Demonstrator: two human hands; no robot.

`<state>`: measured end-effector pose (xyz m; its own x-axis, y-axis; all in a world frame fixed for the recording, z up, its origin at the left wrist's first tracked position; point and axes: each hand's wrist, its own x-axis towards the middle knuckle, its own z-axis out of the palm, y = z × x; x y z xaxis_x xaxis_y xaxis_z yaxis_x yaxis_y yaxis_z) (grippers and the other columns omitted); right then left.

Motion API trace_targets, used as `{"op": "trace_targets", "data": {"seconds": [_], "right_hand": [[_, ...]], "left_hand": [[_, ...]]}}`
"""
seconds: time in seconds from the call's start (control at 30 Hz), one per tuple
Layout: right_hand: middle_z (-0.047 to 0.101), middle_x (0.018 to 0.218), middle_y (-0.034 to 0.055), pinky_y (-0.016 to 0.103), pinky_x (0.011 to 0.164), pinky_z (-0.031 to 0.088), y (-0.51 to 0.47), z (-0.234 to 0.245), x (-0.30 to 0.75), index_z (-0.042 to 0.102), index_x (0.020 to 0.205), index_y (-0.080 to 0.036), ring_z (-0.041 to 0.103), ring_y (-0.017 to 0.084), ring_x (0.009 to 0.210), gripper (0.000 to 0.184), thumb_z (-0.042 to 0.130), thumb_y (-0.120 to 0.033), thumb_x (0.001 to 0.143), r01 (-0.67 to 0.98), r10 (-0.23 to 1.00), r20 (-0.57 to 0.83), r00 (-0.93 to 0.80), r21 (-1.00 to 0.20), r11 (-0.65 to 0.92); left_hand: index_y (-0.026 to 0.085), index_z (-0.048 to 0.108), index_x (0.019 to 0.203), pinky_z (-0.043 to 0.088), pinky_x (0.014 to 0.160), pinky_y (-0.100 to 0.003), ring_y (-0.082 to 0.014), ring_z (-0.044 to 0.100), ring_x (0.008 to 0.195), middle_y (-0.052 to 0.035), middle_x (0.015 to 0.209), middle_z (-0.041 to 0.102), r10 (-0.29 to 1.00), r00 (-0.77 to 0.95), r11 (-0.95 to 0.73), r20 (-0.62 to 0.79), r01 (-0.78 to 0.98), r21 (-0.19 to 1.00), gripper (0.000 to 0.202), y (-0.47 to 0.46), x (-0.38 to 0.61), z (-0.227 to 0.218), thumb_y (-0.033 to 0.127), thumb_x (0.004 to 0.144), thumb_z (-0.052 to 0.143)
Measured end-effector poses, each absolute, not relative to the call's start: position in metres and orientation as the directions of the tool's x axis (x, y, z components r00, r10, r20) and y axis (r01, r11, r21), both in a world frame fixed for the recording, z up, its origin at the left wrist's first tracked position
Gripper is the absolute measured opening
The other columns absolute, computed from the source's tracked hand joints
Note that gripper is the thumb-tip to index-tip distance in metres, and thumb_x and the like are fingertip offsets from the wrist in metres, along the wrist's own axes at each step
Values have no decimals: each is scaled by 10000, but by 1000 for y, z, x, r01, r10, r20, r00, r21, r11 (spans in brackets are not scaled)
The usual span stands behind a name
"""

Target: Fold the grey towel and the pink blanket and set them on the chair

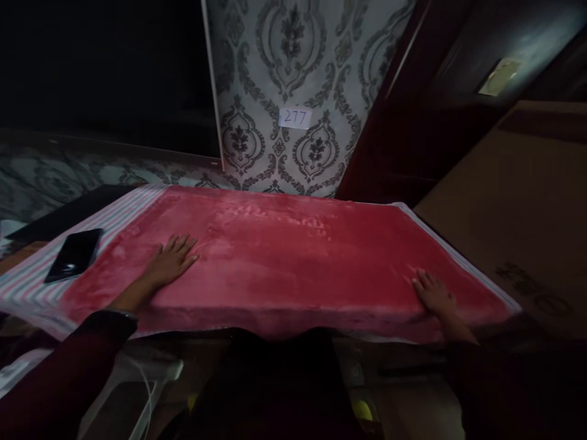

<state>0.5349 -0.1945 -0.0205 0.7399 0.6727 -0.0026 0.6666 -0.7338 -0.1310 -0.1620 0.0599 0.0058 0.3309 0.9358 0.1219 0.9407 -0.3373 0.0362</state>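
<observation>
A red plush cloth [284,250] lies spread flat over a table. My left hand [172,260] rests palm down on its near left part, fingers stretched out and apart. My right hand [433,292] lies flat on the cloth near its front right edge, fingers extended. Neither hand holds anything. Both arms wear dark red sleeves.
Under the red cloth a striped white sheet [27,284] shows at the left, with a black phone [74,254] lying on it. Patterned wallpaper with a small tag reading 277 [294,117] stands behind. A brown cardboard box [518,214] sits at the right.
</observation>
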Motion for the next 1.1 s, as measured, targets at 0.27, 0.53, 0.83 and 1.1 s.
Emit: {"op": "trace_targets", "data": {"seconds": [0.27, 0.53, 0.83, 1.1], "right_hand": [[281, 1676, 114, 618, 1179, 286, -126, -7, 447, 374, 1589, -257, 247, 326, 1538, 578, 328, -442, 1043, 862, 856, 115, 504, -125, -491], [282, 1681, 36, 533, 1223, 238, -134, -13, 475, 348, 1596, -331, 222, 262, 1552, 553, 295, -485, 1068, 925, 929, 14, 370, -97, -367], [316, 1654, 160, 666, 1137, 298, -187, -2, 581, 394, 1577, -221, 262, 366, 1521, 566, 289, -435, 1063, 563, 560, 64, 826, -96, -821], [195, 1708, 14, 540, 1231, 227, -112, -1, 544, 286, 1616, -353, 153, 255, 1572, 578, 319, -520, 1063, 912, 922, 30, 386, -165, -377]], "left_hand": [[197, 388, 1579, 216, 1217, -605, -348, 228, 1556, -142, 1658, 344, 803, 581, -589, 136, 808, 29, 661, 40, -24, 25, 504, 997, 331], [250, 456, 1546, 274, 1188, -600, -348, 312, 1526, -110, 1630, 401, 635, 763, -770, 120, 637, 28, 637, 28, 54, -17, 528, 978, 372], [224, 543, 1488, 320, 1159, -601, -359, 377, 1491, -113, 1602, 440, 594, 775, -787, 215, 616, -45, 684, 45, 47, -35, 562, 935, 325], [284, 522, 1507, 336, 1172, -550, -313, 440, 1462, -48, 1571, 483, 610, 761, -765, 219, 638, -86, 671, 50, 44, -41, 491, 901, 319]]}}
